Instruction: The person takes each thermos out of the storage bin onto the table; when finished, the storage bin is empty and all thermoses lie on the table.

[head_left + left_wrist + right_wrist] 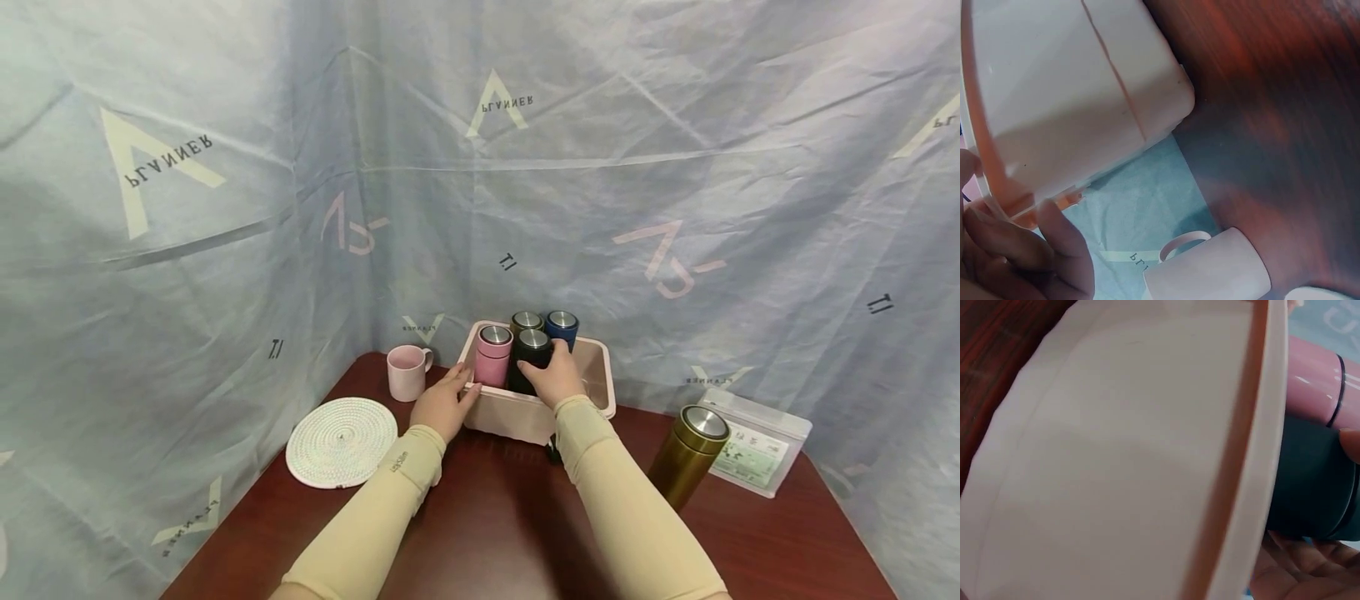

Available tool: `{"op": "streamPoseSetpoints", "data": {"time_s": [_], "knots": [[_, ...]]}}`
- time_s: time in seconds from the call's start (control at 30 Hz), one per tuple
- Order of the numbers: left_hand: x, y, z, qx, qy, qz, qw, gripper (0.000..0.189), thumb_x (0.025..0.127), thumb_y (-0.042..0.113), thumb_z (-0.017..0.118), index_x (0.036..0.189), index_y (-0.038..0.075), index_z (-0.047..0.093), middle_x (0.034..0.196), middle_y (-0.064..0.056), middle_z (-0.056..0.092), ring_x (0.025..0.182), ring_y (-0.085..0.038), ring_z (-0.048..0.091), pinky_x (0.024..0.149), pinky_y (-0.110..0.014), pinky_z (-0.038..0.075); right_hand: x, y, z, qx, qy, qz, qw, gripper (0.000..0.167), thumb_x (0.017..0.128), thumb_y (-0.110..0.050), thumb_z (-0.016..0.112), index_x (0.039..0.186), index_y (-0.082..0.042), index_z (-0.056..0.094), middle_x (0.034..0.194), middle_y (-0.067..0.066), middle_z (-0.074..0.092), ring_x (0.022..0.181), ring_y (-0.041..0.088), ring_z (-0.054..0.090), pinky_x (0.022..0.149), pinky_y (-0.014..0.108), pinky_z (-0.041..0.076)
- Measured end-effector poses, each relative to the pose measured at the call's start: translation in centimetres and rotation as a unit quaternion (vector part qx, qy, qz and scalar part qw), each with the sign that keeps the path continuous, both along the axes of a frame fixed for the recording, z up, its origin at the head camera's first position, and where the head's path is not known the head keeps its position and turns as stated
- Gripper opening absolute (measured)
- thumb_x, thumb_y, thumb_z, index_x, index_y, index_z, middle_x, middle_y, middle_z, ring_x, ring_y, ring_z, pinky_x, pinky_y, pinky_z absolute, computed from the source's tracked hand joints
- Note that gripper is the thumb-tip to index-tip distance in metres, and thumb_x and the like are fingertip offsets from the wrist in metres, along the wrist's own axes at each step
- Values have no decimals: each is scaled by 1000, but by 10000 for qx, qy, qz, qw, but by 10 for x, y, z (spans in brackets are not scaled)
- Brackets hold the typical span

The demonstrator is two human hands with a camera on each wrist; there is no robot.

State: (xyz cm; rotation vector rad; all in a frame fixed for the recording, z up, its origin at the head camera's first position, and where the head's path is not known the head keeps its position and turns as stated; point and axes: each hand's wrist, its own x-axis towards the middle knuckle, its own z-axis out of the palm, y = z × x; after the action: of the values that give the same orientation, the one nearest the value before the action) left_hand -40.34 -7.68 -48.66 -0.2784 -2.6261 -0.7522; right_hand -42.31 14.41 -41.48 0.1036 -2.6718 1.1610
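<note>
A pale pink-beige bin [510, 415] stands at the back of the table with several thermos bottles upright inside. My right hand [555, 379] grips a black thermos [534, 340] at the bin's front, thumb on one side and fingers around the other. My left hand [441, 408] holds the bin's front left corner by the rim; the left wrist view shows its bent fingers [1063, 231] there. Close beside the black one is a pink thermos [493, 365]. Behind them are a brownish-gold thermos [527, 320] and a blue thermos [562, 323], both partly hidden.
Left of the bin is a pink mug [406, 375], with a round white woven mat [341, 442] nearer me. A gold thermos [686, 458] stands at right, partly behind my right forearm. Behind it leans a clear pack with a green label [753, 450]. Printed cloth [495, 208] hangs behind.
</note>
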Motion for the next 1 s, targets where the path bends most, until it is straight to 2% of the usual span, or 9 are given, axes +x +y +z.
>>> {"op": "streamPoseSetpoints", "data": {"time_s": [0.1,0.2,0.4,0.47,0.73,1.0], "knots": [[-1,1,-1,34,45,-10,10000,54,101,54,48,143,20,57,150,2,48,129,-22,53,101,-42,47,3,6,6,36,217,-24,9998,83,90,-42,71,149,0,31,143,25,47,129,39,48,105,53,40],[-2,1,-1,65,66,4,10000,55,101,54,48,143,20,56,150,3,47,131,-21,51,101,-42,46,8,12,19,-32,462,0,9989,81,90,-41,70,148,0,32,138,26,51,124,39,52,102,52,43],[-2,1,-3,36,-9,84,10000,57,101,57,46,144,21,55,152,4,45,133,-19,49,103,-41,45,30,32,52,-586,960,-76,9936,78,88,-42,73,144,-1,37,130,23,55,113,37,58,96,48,48],[-2,1,-5,28,-19,81,10000,58,101,57,45,145,21,54,152,3,45,133,-19,49,104,-41,44,39,40,63,-741,1156,-82,9905,76,88,-42,74,142,-2,39,128,22,55,111,35,58,94,47,49],[1,2,-8,178,150,50,9997,54,101,52,50,142,18,57,151,2,47,132,-21,51,103,-42,45,78,65,98,-689,1731,-161,9824,73,89,-45,72,141,-4,41,129,18,55,114,34,56,94,51,47],[1,3,-6,138,165,40,9998,55,102,53,48,143,17,57,151,1,46,131,-22,51,103,-42,45,128,87,117,-484,1764,-447,9821,78,90,-51,67,147,-9,36,132,16,52,117,34,54,88,56,47]]}}
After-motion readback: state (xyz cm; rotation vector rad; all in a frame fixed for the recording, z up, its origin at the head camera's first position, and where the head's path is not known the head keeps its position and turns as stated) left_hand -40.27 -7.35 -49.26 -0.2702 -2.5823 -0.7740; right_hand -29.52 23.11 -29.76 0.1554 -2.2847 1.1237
